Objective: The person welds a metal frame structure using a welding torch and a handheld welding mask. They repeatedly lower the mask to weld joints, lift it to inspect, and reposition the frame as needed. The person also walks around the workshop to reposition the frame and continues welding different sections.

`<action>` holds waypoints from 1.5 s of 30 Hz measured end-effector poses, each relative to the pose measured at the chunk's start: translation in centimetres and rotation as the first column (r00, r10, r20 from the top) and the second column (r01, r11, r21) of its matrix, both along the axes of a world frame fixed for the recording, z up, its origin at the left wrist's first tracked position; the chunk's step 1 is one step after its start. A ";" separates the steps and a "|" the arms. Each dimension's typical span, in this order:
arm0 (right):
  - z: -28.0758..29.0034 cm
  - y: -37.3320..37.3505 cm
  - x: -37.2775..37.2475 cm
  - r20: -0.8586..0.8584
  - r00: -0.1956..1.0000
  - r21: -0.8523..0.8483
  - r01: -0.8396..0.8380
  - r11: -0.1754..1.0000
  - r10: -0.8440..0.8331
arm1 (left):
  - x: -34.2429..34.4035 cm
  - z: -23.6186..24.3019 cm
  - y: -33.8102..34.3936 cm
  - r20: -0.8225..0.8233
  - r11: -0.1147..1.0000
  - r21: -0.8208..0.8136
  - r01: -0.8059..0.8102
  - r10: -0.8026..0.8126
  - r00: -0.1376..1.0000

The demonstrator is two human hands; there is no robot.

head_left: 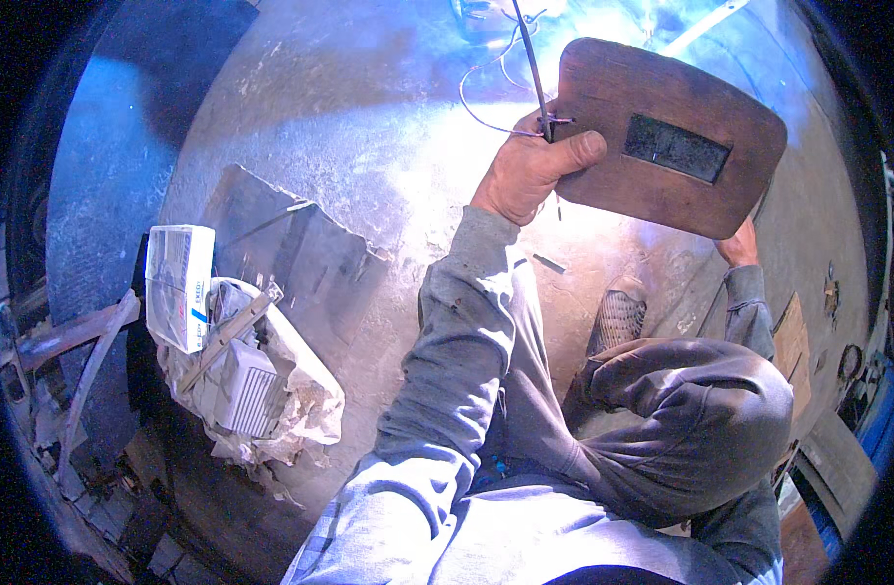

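Note:
In the head view my left hand (525, 171) grips a dark brown hand-held welding shield (681, 97) with a dark rectangular window (675, 148). A thin dark rod (529, 49) rises beside that hand, with a looping thin wire (471, 106) near it. A bright blue-white glow and smoke show around and behind the shield. My right hand (735, 244) is behind the shield's lower right edge, with its fingers and anything in them hidden.
At left lie a metal sheet (261, 224), a white box (178, 283), crumpled wrapping (305, 395) and long strips (91, 395). My grey-clad knees are bent over the concrete floor (388, 166). A shoe sole (617, 312), cardboard (793, 351) and boards (837, 468) are at right.

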State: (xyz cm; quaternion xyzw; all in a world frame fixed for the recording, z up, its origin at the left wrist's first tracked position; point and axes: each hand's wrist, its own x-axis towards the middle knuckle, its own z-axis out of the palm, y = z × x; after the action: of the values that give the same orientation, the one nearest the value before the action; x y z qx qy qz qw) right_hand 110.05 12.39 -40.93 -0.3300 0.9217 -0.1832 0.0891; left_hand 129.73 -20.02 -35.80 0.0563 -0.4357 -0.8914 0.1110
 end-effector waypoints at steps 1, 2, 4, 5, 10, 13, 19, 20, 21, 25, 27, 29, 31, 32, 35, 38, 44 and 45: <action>-0.3 -0.1 -0.2 0.006 1.000 -0.003 -0.013 1.000 0.013 | 0.1 -0.1 0.0 0.004 1.000 0.001 -0.007 0.007 1.000; 0.6 0.4 0.1 -0.001 1.000 -0.020 0.006 1.000 -0.006 | -0.4 0.1 0.2 -0.012 1.000 0.013 0.009 -0.009 1.000; 1.5 0.3 0.6 0.002 1.000 -0.071 0.018 0.997 -0.017 | -0.6 0.4 0.3 -0.026 1.000 0.019 0.018 -0.017 1.000; 1.1 0.2 0.5 -0.021 1.000 -0.073 0.004 0.997 -0.005 | -0.5 0.5 0.3 -0.025 1.000 0.026 0.013 -0.013 1.000; -0.2 0.4 -0.2 -0.038 0.999 -0.030 -0.001 1.000 0.000 | -0.3 0.0 0.0 -0.007 0.999 0.026 0.022 -0.022 1.000; -0.3 0.7 -0.2 -0.083 0.997 0.021 0.001 1.000 0.001 | -0.1 0.3 0.1 -0.019 0.998 0.054 0.023 -0.022 1.000; 0.7 -0.5 0.6 -0.095 0.995 0.009 -0.008 1.000 0.009 | -0.1 0.2 -0.1 -0.011 1.000 0.016 0.018 -0.018 1.000; 0.4 -0.4 0.3 -0.084 0.996 0.006 -0.013 1.000 0.013 | -0.1 0.2 -0.2 -0.009 1.000 0.019 0.015 -0.015 1.000; 0.3 -0.1 0.1 -0.078 0.997 0.006 -0.015 1.000 0.015 | 0.1 0.3 -0.2 -0.013 1.000 0.023 0.014 -0.013 1.000; 2.3 -1.7 1.3 0.097 0.994 -0.008 0.059 0.998 -0.058 | -0.5 -0.5 0.2 -0.053 0.998 0.054 -0.034 0.037 0.998; 2.2 -1.0 1.0 0.116 0.985 0.090 0.114 0.989 -0.124 | -0.5 -1.6 -0.6 0.041 0.980 -0.122 -0.156 0.162 0.986; 2.4 -1.8 1.3 0.107 0.985 0.081 0.128 0.988 -0.136 | -0.5 -1.2 -0.6 -0.017 0.946 -0.087 -0.312 0.312 0.950; 3.1 -2.3 1.8 0.155 0.977 0.065 0.137 0.988 -0.145 | -1.0 -2.0 -0.9 -0.055 0.910 0.102 -0.402 0.409 0.911; 3.0 -2.2 1.7 0.153 0.978 0.071 0.130 0.989 -0.139 | -1.1 -2.1 -1.1 -0.066 0.886 0.067 -0.458 0.462 0.885; 2.9 -2.2 1.4 0.127 0.980 0.160 0.131 0.978 -0.152 | -0.8 -1.2 -1.5 -0.108 0.844 0.113 -0.524 0.535 0.838; 3.2 -2.7 1.6 0.116 0.974 0.207 0.167 0.964 -0.193 | -0.9 -1.5 -1.5 -0.137 0.808 0.108 -0.580 0.590 0.796; 2.1 -1.8 1.0 0.038 0.981 0.195 0.177 0.965 -0.188 | -1.1 -1.4 -1.3 -0.136 0.813 0.202 -0.546 0.575 0.807; 2.1 -1.8 1.0 0.038 0.980 0.196 0.185 0.963 -0.196 | -0.9 -1.6 -1.4 -0.109 0.833 0.176 -0.524 0.546 0.831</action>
State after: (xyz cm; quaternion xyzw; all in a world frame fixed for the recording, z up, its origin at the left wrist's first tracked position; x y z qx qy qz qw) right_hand 111.06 10.60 -38.82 -0.2246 0.9595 -0.1110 0.1287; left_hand 128.83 -21.43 -37.40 0.1145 -0.3297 -0.8541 0.3857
